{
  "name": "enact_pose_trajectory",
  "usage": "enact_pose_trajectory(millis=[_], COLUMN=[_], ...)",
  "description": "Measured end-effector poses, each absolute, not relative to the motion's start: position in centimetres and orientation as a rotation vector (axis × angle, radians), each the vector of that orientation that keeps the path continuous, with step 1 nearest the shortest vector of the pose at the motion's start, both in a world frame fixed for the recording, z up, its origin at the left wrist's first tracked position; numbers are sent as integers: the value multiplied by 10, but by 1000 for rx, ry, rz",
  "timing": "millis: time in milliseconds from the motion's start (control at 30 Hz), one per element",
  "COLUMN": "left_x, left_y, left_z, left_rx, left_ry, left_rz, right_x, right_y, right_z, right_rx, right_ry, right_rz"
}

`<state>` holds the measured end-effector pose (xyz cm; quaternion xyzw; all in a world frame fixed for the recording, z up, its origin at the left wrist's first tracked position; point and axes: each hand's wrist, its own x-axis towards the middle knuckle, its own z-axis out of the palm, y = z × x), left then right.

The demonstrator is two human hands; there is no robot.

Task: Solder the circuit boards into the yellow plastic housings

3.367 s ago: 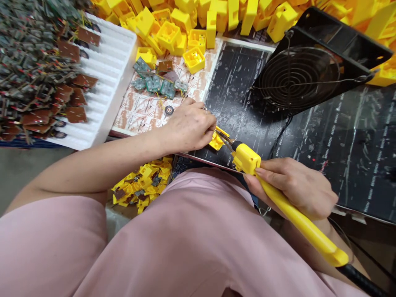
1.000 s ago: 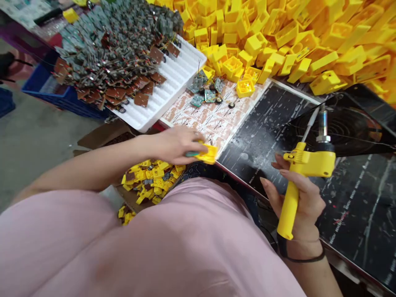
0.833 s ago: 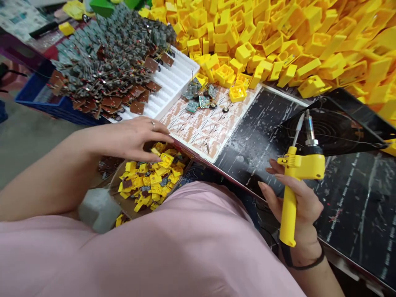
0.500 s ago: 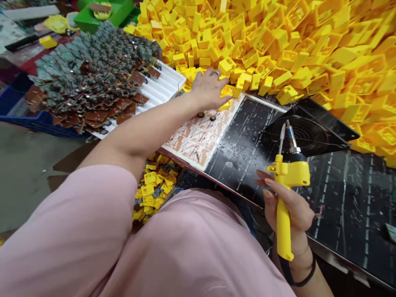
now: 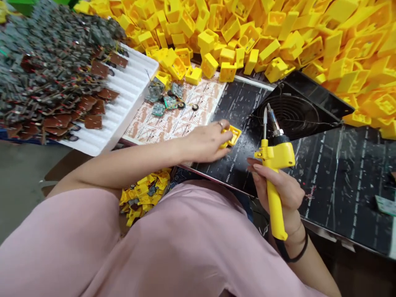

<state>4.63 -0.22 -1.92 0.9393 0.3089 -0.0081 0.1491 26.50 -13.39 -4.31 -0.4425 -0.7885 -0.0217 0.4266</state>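
My left hand (image 5: 208, 141) is closed round a small yellow plastic housing (image 5: 235, 135), low over the black work surface (image 5: 230, 163). Its fingers hide part of the housing. My right hand (image 5: 283, 187) grips a yellow soldering gun (image 5: 274, 194) by its handle, with the metal tip and a thin feed tube pointing away from me. Beyond the tip stands a black fan with a wire guard (image 5: 289, 109). Several small green circuit boards (image 5: 167, 102) with wires and round black parts lie on the patterned sheet left of the black surface.
A large heap of yellow housings (image 5: 229, 27) fills the back. At left, many wired circuit boards (image 5: 55, 70) are piled on a white foam tray (image 5: 136, 78). Below the table edge sits a box of yellow pieces (image 5: 144, 194). A green board (image 5: 385, 205) lies far right.
My left hand has come back from the yellow heap to the black surface with a yellow housing in it. The view has shifted; the right hand still holds the soldering gun.
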Motion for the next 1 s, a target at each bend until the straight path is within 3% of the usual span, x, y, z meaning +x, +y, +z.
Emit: enact_pose_trajectory(millis=[167,667,833,1000], left_x=[6,-55,-56,-60], left_y=[-24,-28,-13,-12], left_z=[-30,-32,-29,-36], left_rx=[2564,2656,2660,2654], left_ry=[834,1105,616,670], left_rz=[325,97,53,279], right_x=[261,220,230,235], right_y=[-137,-110,-124,-144], right_z=[-55,-69,-72,-61], right_rx=[-1208,-1268,-1455,-1327], right_ry=[-2009,-2153,-1986,-1970], right_rz=[46,-275,-451,116])
